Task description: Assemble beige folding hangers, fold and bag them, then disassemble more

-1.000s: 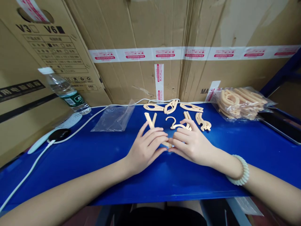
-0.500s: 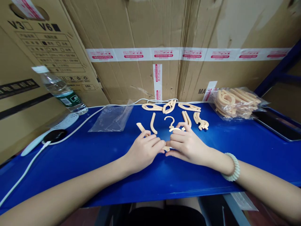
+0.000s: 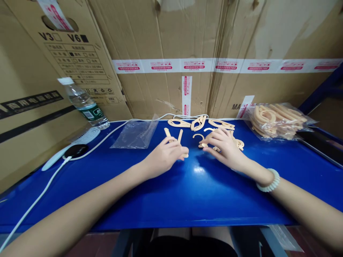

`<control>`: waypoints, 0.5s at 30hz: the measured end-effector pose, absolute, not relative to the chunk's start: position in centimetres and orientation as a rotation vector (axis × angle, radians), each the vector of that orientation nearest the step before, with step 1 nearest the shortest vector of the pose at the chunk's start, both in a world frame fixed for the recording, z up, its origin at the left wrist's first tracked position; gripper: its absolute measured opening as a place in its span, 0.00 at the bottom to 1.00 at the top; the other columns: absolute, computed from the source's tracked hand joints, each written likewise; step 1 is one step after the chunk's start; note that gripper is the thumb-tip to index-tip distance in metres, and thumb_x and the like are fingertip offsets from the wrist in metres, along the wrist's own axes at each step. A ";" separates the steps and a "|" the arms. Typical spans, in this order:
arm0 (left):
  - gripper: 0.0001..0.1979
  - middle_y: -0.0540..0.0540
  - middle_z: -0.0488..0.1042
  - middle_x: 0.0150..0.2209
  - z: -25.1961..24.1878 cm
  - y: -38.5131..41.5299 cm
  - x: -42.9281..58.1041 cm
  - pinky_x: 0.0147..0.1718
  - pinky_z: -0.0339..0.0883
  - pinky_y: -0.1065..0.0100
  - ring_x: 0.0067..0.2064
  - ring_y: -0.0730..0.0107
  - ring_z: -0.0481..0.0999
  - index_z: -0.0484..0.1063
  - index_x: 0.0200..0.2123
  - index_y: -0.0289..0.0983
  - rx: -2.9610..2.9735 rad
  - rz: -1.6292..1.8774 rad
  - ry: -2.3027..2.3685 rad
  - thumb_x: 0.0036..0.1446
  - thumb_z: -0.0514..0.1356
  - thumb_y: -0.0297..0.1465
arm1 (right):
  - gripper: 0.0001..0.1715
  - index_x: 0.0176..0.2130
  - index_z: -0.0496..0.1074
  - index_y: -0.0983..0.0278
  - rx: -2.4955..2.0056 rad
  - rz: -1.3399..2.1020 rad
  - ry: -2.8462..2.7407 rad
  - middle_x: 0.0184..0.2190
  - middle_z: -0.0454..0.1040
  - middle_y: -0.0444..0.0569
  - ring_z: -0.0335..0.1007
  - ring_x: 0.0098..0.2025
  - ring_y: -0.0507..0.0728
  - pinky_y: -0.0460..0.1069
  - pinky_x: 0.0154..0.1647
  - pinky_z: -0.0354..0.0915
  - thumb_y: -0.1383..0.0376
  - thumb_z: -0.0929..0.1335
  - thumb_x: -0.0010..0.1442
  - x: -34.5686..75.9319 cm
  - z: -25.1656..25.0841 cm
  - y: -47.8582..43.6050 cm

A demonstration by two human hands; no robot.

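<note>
My left hand (image 3: 164, 157) is closed round a pale beige plastic piece (image 3: 167, 132), whose end sticks up past the fingers, with another bit showing at the fingertips. Just behind it a curved beige arm piece (image 3: 180, 135) is partly hidden by the hand. Over on the right, my right hand (image 3: 225, 146) has thumb and fingers bent round a hook-shaped piece (image 3: 210, 129) among loose parts. Beside its fingertips lies a beige hook (image 3: 198, 136). More small parts (image 3: 239, 144) are partly covered by this hand.
Beige hanger shapes (image 3: 198, 123) lie along the back of the blue table (image 3: 187, 200). A bag of parts (image 3: 278, 119) and a dark phone (image 3: 321, 146) are at right. At left are a flat plastic bag (image 3: 135, 135), a bottle (image 3: 85, 105), a white cable (image 3: 34, 200) and a black disc (image 3: 76, 151).
My hands, together before, are now apart. The right hand has moved right and back to the loose parts, while the left keeps its piece. The camera view has shifted slightly.
</note>
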State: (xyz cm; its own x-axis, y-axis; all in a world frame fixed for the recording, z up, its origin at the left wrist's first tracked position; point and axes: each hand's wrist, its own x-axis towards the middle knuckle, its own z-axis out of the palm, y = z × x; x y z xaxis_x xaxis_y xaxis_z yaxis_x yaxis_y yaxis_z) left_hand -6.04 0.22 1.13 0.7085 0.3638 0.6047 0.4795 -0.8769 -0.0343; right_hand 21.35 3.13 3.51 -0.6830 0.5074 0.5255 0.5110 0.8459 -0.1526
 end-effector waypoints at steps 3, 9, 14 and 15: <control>0.10 0.41 0.77 0.44 0.9 1.8 -7.2 0.51 0.66 0.57 0.46 0.61 0.74 0.71 0.45 0.34 -2.842 -0.786 -0.870 0.70 0.50 0.24 | 0.11 0.44 0.78 0.61 -0.801 -0.047 -2.486 0.42 0.77 0.52 0.67 0.47 0.61 0.61 0.57 0.55 0.61 0.66 0.69 21.7 2.5 4.5; 0.12 0.40 0.72 0.48 0.5 2.4 -7.8 0.52 0.69 0.58 0.52 0.60 0.71 0.70 0.48 0.37 -3.129 -0.769 -1.021 0.68 0.51 0.21 | 0.12 0.46 0.78 0.62 -0.789 -0.004 -2.538 0.44 0.76 0.54 0.69 0.49 0.62 0.64 0.57 0.58 0.62 0.65 0.70 21.5 0.7 5.6; 0.14 0.38 0.70 0.53 0.0 2.1 -7.2 0.59 0.64 0.50 0.56 0.53 0.69 0.69 0.53 0.37 -3.008 -0.885 -1.114 0.65 0.61 0.30 | 0.10 0.45 0.79 0.63 -0.785 0.055 -2.485 0.43 0.74 0.56 0.70 0.46 0.63 0.63 0.52 0.65 0.64 0.68 0.66 21.4 0.4 5.9; 0.15 0.38 0.69 0.54 -0.2 2.1 -7.0 0.59 0.64 0.49 0.57 0.52 0.68 0.69 0.54 0.36 -2.969 -0.901 -1.129 0.65 0.62 0.32 | 0.10 0.45 0.79 0.63 -0.790 0.091 -2.473 0.42 0.74 0.55 0.70 0.45 0.63 0.62 0.51 0.67 0.65 0.69 0.66 21.4 0.3 6.0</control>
State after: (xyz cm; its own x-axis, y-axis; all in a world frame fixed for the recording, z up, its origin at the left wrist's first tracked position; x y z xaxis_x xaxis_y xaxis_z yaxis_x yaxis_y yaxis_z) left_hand -6.96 2.13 -0.20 0.6196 0.6547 0.4330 0.5675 -0.7548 0.3291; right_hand 21.42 5.96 0.28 -0.6844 0.5552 0.4727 0.5191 0.8262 -0.2189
